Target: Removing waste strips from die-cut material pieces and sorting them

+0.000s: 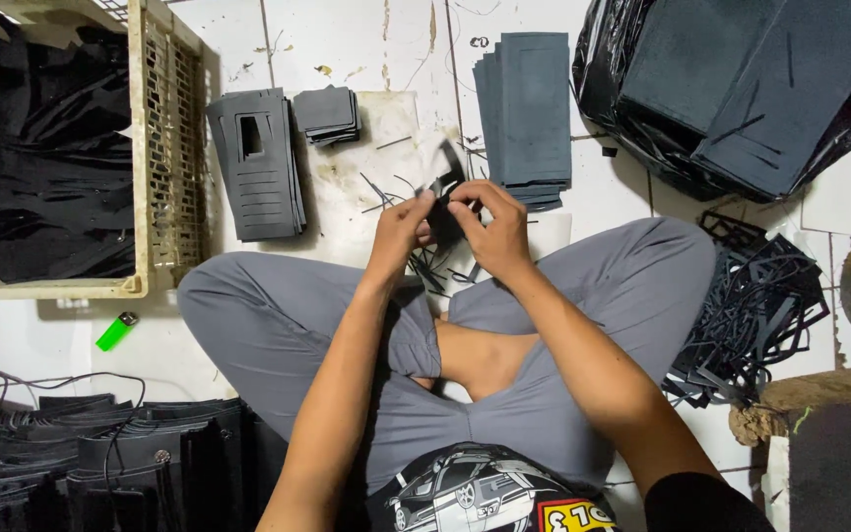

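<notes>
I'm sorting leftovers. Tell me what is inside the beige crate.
The beige crate holds a jumbled heap of black foam pieces, filling it. The crate's bottom and anything beneath the heap are covered.

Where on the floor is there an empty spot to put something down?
Bare tile lies around the green lighter, between the crate and the black stacks. Another patch sits right of the grey foam stack, below the black bag. It's crowded near both hands.

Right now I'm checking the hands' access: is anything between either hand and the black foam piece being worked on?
Nothing visible. The left hand and right hand both already pinch the black foam piece directly, above the tiled floor.
</notes>
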